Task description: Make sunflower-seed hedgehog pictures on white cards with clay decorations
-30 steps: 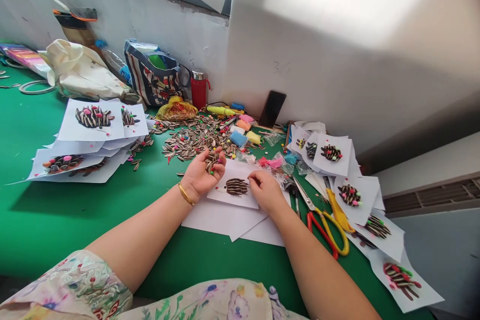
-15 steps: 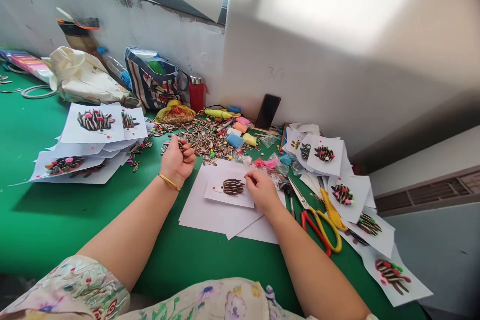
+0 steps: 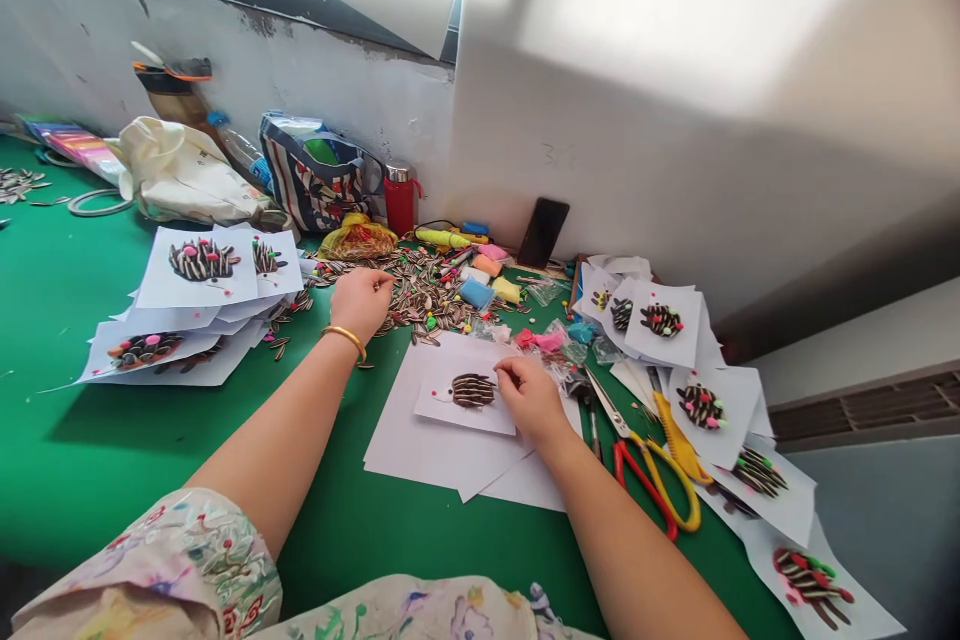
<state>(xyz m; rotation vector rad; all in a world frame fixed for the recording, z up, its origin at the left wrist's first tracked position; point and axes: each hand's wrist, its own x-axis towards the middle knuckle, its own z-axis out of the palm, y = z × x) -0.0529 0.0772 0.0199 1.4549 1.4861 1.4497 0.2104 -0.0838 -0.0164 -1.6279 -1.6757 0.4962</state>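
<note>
A small white card lies on larger white sheets, bearing a hedgehog-like figure of striped seeds with red and black dots at its left. My right hand rests at the card's right edge, thumb and forefinger pinched together beside the seeds; anything between them is too small to make out. Over the near left side of the loose seed pile, my left hand is closed with its back up, fingertips together. Whatever it may hold is hidden.
Stacked seed-picture cards lie left and right. Scissors and a yellow cutter lie right of the sheets. Behind are clay packets, a phone, a red bottle and bags.
My left hand has turned from palm up, with seeds in its curled fingers, to back up over the pile. My right hand stays by the card. The view has shifted slightly.
</note>
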